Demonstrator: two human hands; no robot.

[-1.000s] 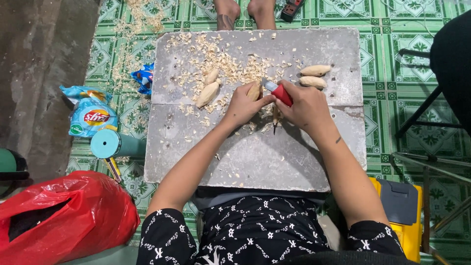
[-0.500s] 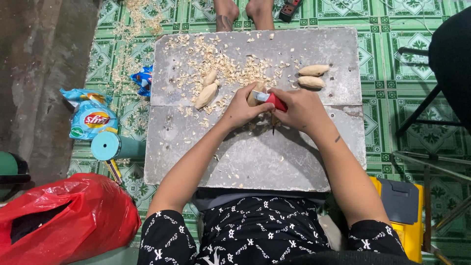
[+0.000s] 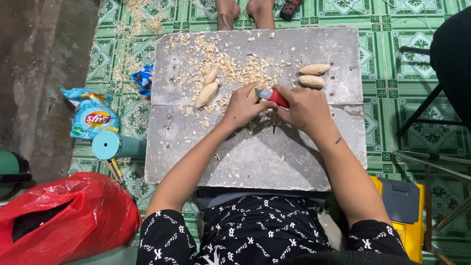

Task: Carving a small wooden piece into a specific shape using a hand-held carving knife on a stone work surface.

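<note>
Green tiled floor [image 3: 392, 64] w/ a grey slab [image 3: 255, 157] on it, shavings [image 3: 230, 64] strewn over its far half. Near slab centre, left hand [image 3: 240, 109] grips a wood piece [image 3: 253, 95]; right hand [image 3: 305, 105] is closed on a red-handled knife [image 3: 273, 96], blade at the wood. Carving step, prob. mid-cut; next stroke calls for a firm hold, thumb clear of the blade. Shaped pieces [image 3: 314, 74] lie at slab's far right.

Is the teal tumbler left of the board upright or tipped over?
Tipped over. The teal tumbler lies on its side on the tiled floor, its round end facing left.
</note>
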